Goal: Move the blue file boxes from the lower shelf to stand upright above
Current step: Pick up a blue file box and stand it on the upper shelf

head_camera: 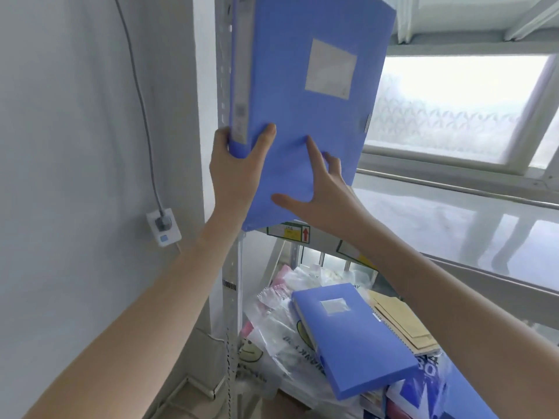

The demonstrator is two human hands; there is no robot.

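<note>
A blue file box (302, 122) with a pale label stands nearly upright, raised high against the perforated shelf post (223, 71). My left hand (236, 173) clasps its lower spine corner, thumb on the front face. My right hand (314, 195) holds its lower part, fingers spread over the cover. A second blue file box (354, 337) lies flat on a heap of bags on the lower shelf, below my arms. The glossy upper shelf board (438, 219) stretches to the right of the raised box.
Plastic bags (278, 328) and brown envelopes (402, 322) crowd the lower shelf. A wall socket with a plug and cable (163, 226) sits on the left wall. A frosted window (459, 107) is behind the shelf. A cardboard box with an arrow label (299, 232) is under the raised box.
</note>
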